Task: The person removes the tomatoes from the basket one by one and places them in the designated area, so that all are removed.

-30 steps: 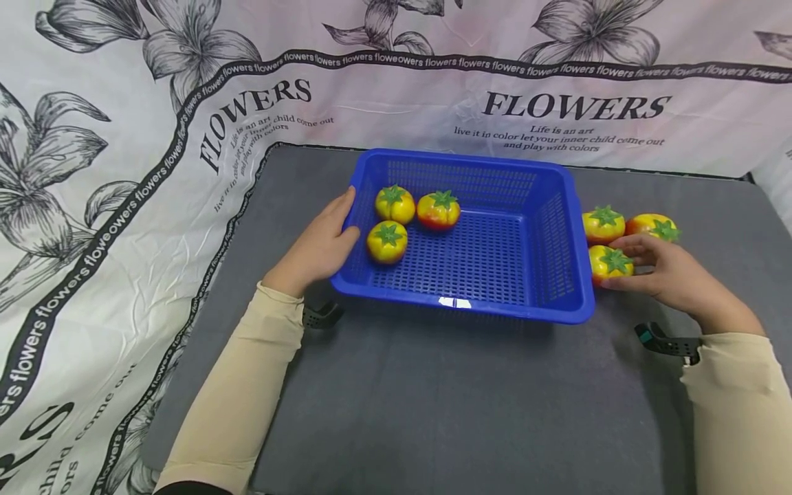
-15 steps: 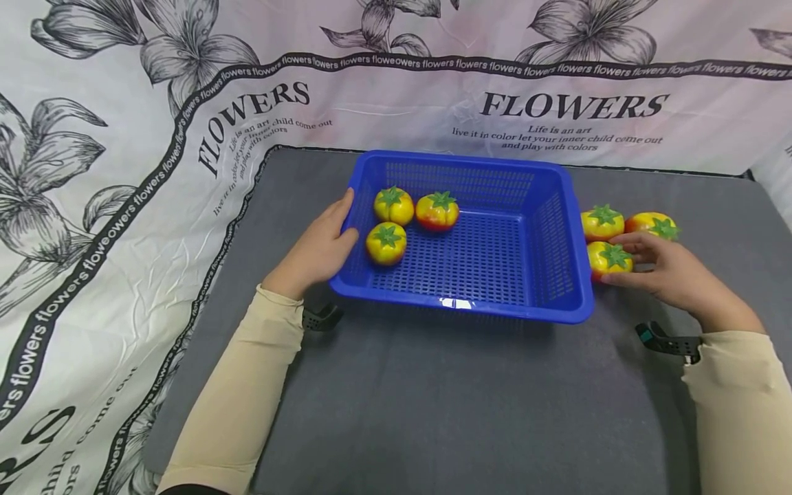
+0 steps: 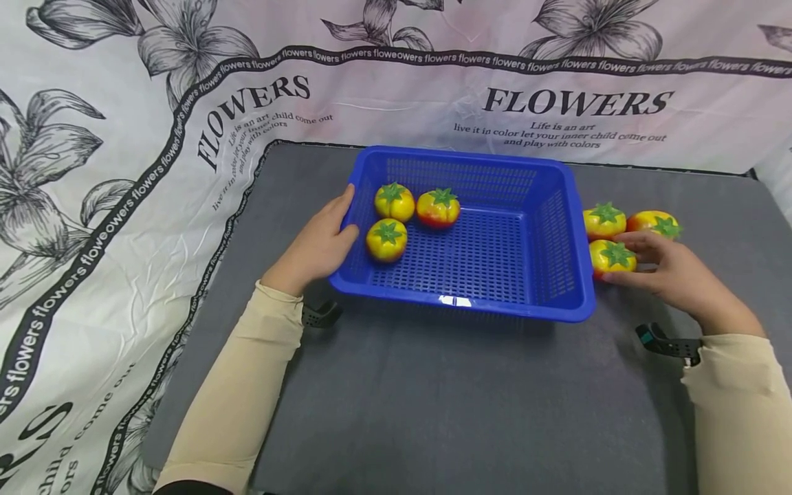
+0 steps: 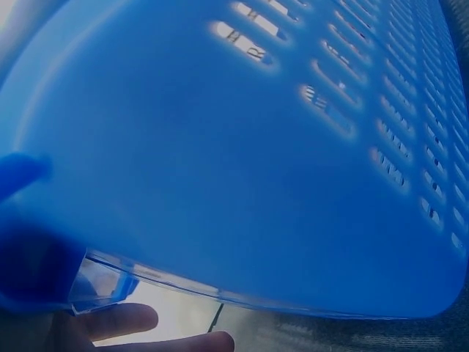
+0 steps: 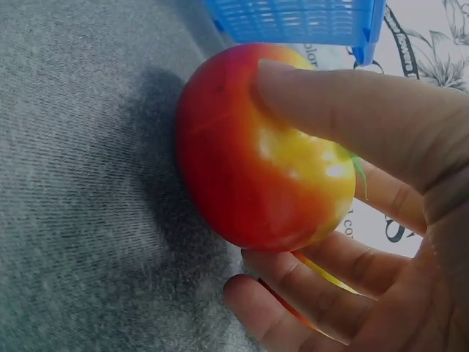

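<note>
The blue perforated basket (image 3: 495, 309) opens upward at mid-frame, holding three glossy yellow-and-red fruits (image 3: 386, 241), green-leaved on top, in its left half. Three more fruits (image 3: 605, 221) cluster beside its right edge, the lowest fruit (image 3: 611, 258) pinched leaf-up by the right hand (image 3: 680, 278).

Dark grey table (image 3: 470, 399) carries blue basket (image 3: 489, 258) and three tomato-shaped fruits (image 3: 609, 256).
The slotted plastic basket stands toward the table's far edge; just beyond its right-hand end, the yellow-and-red fruits sit grouped on the fabric-like surface, two behind, one in front.
</note>
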The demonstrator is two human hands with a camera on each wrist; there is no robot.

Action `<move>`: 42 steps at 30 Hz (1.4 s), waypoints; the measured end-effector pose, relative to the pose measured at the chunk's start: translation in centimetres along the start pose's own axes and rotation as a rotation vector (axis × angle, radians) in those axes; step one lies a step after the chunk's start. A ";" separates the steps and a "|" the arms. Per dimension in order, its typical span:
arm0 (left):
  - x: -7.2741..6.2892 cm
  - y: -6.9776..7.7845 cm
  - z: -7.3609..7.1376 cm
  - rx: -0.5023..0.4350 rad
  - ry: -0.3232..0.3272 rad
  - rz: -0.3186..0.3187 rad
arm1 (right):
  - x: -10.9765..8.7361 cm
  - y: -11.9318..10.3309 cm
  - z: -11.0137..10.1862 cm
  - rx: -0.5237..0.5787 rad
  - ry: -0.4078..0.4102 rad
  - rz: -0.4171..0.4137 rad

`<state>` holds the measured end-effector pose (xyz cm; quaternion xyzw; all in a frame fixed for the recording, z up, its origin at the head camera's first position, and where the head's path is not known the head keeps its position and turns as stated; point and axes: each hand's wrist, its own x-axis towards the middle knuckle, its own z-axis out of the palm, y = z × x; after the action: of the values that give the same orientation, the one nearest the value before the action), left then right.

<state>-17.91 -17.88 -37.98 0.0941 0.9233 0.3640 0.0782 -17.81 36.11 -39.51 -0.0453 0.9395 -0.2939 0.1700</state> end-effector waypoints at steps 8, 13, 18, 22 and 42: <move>0.0 -0.1 0.0 -0.002 -0.006 -0.011 | -0.2 0.1 0.1 0.005 0.012 -0.003; -0.1 0.1 -0.1 0.009 -0.010 -0.012 | -0.7 0.1 -0.1 0.019 0.017 0.017; 0.0 0.3 -0.3 0.034 -0.005 -0.010 | -1.3 0.4 -0.2 0.021 0.059 0.022; 0.0 0.4 -0.3 0.037 -0.008 -0.041 | -1.5 0.6 -0.1 0.028 0.126 0.024; -0.2 0.2 -0.5 -0.030 -0.077 -0.099 | -2.0 -3.8 0.6 0.105 0.459 -0.084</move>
<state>-17.84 -18.11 -37.46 0.0612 0.9176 0.3696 0.1328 -15.81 33.04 -37.29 -0.0073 0.9342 -0.3518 -0.0583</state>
